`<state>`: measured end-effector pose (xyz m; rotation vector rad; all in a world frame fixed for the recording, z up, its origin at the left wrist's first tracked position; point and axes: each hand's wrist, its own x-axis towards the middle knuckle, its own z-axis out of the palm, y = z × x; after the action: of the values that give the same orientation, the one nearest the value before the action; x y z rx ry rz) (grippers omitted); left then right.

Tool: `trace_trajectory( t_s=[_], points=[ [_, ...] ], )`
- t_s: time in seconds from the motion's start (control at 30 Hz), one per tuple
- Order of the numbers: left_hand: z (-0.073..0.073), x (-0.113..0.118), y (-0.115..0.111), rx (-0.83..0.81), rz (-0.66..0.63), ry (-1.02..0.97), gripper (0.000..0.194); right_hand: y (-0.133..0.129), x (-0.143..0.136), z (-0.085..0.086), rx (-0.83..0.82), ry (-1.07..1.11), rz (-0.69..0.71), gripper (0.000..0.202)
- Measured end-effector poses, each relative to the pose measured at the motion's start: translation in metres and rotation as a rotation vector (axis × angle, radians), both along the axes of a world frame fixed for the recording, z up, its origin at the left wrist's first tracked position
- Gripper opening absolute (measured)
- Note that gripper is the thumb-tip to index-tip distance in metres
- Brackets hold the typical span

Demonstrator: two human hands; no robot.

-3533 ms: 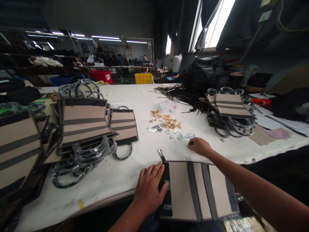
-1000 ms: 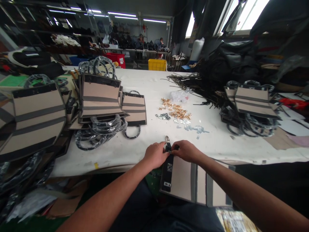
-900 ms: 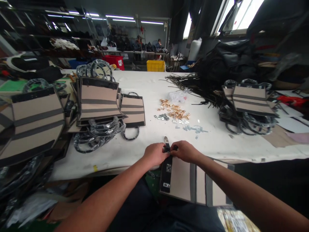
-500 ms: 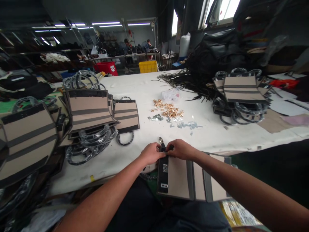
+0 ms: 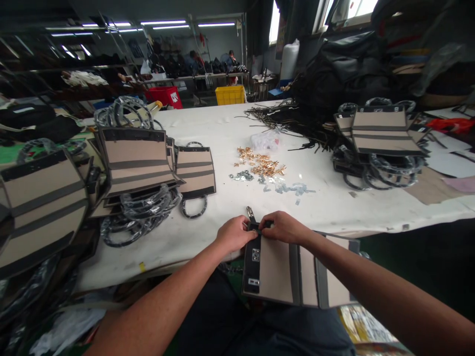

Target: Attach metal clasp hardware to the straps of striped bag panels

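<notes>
An opened-out bag panel (image 5: 276,269), beige with dark strips, lies half over the table's front edge and my lap. Two small metal plates (image 5: 256,254) sit along its black border. At the panel's far left corner, my left hand (image 5: 234,234) is closed, thumb pressed on the black edge. Just right of it, my right hand (image 5: 285,227) has its fingers pinched close to the same corner; whatever they hold is too small and covered to name. A short dark strap with a shiny metal end piece (image 5: 250,213) sticks out beyond both hands onto the table.
Gold-coloured metal fittings (image 5: 265,164) and small silver plates (image 5: 289,188) lie in heaps on the white table (image 5: 208,232). Stacks of similar bag panels (image 5: 133,152) with plastic-wrapped handles stand left, another stack (image 5: 380,126) right. Dark strips (image 5: 293,126) lie at the back.
The view has shifted slightly. Both hands stay at the same corner of the bag panel, with the right fingers only slightly moved.
</notes>
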<state>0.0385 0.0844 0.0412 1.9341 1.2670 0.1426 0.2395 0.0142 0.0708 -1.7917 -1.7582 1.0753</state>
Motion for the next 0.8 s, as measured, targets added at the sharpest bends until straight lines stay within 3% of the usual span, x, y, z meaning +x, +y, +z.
trace_trajectory(
  t_s=[0.33, 0.57, 0.8],
  points=[
    [-0.001, 0.001, 0.007, -0.208, -0.001, -0.087, 0.030, 0.006, -0.003, -0.012, 0.035, -0.076, -0.014, 0.021],
    [0.015, 0.003, 0.016, -0.442, -0.063, -0.089, 0.021, 0.013, -0.002, -0.006, -0.039, -0.064, -0.021, 0.018],
    [0.024, 0.001, 0.018, -0.522, -0.046, -0.101, 0.018, 0.010, -0.005, -0.003, -0.013, -0.072, -0.005, 0.017]
  ],
)
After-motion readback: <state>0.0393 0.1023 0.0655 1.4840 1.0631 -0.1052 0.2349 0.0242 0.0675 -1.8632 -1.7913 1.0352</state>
